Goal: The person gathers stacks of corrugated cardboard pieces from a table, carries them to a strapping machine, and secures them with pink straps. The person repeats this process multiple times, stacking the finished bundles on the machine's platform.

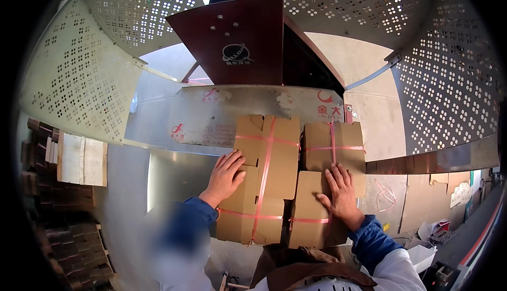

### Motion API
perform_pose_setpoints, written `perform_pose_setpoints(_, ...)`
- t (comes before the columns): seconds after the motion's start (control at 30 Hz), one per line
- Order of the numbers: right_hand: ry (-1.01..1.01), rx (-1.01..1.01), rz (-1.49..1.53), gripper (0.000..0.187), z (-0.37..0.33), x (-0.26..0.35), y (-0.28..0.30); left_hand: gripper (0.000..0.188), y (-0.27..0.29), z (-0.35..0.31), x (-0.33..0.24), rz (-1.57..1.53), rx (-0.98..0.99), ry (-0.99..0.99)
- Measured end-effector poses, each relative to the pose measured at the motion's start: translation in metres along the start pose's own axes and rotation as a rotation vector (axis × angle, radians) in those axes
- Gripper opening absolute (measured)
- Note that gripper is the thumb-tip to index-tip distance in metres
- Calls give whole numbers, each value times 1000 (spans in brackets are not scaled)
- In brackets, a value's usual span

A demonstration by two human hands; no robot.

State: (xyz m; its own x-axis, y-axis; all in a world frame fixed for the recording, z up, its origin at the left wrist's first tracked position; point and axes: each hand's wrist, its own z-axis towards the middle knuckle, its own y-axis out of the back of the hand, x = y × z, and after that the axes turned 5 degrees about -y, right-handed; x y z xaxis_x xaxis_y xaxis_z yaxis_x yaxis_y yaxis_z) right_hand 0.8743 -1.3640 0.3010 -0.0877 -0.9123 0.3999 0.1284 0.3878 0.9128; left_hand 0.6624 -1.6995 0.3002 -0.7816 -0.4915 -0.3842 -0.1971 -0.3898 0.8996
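Observation:
Two bundles of flat-faced brown cardboard boxes lie side by side in front of me, a dark gap between them. Pink strap crosses the left bundle (282,169) lengthwise and sideways; the right bundle (311,185) is strapped the same way. My left hand (226,179) rests against the left bundle's outer edge, fingers stretched over its top face. On the upper face of the right bundle lies my right hand (340,191), flat, with thumb and fingers apart. Neither hand is closed around anything. The bundles' undersides are hidden.
Beyond the bundles is a metal worktop (198,119) with a dark red machine housing (232,42) over it. Perforated metal guards (79,74) curve around both sides. Stacked cardboard (79,248) stands at the left. A loop of pink strap (385,195) lies on the floor at right.

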Motion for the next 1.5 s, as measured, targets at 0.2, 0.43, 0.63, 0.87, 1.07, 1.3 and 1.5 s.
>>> perform_pose_setpoints(0.2, -12, -51, 6, 72, -3, -4, -9, 66, 5, 12, -23, 25, 289, -112)
perform_pose_setpoints(0.43, -22, -38, 16, 71, -1, -3, -13, 71, -4, 19, -26, 6, 366, -184)
perform_pose_setpoints(0.63, -36, -26, 27, 71, 1, -9, -21, 69, -12, 21, -23, -7, 376, -163)
perform_pose_setpoints(0.87, -38, -35, 68, 70, 0, -12, -24, 69, -10, 21, -25, -13, 377, -161)
perform_pose_setpoints(1.07, -41, -58, 72, 68, 1, -12, -23, 67, -11, 20, -27, -41, 335, -171)
perform_pose_setpoints(1.3, -26, -89, 92, 66, 1, -11, -26, 68, -11, 21, -26, -24, 329, -174)
perform_pose_setpoints(1.5, -34, -71, 102, 67, 0, -11, -26, 69, -14, 19, -24, -7, 340, -171)
